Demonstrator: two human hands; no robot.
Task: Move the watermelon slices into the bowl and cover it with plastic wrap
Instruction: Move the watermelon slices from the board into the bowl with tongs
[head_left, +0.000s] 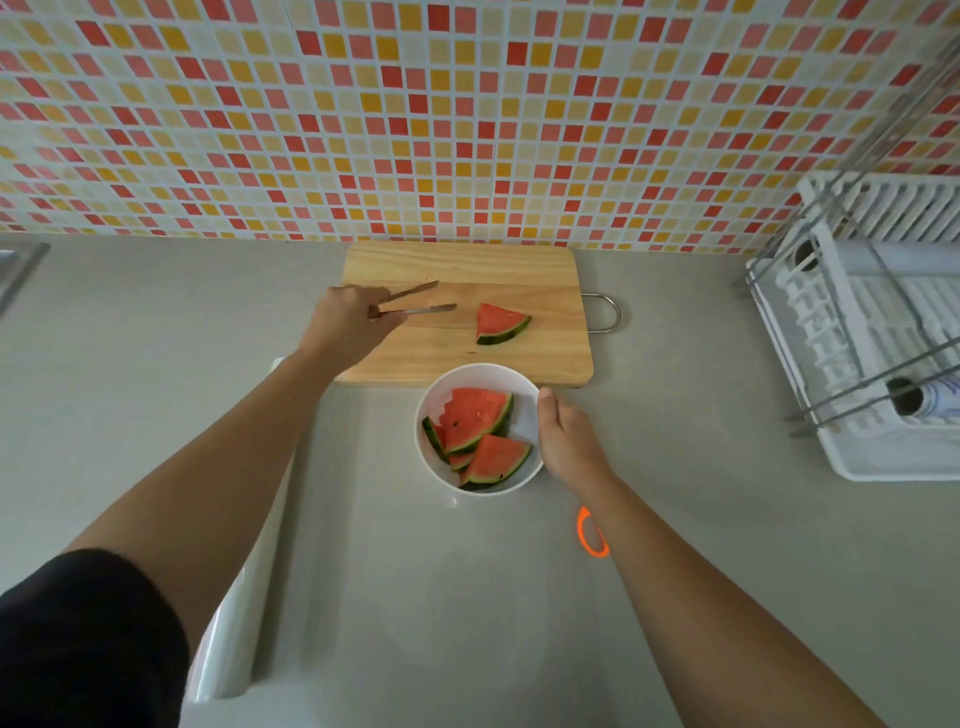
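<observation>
One watermelon slice (500, 323) lies on the wooden cutting board (462, 358), right of centre. My left hand (349, 325) holds metal tongs (415, 302) above the board's left half; the tong tips are apart and empty, pointing right toward the slice. A white bowl (529, 410) stands on the counter just in front of the board with several watermelon slices (475, 431) inside. My right hand (566, 441) grips the bowl's right rim. A roll of plastic wrap (244, 623) lies on the counter under my left forearm, partly hidden.
A white dish rack (872, 338) with metal bars stands at the right. An orange band (589, 532) sits on my right wrist. The board's metal handle (605, 312) sticks out to the right. A tiled wall rises behind the board; a sink edge (15, 270) shows far left.
</observation>
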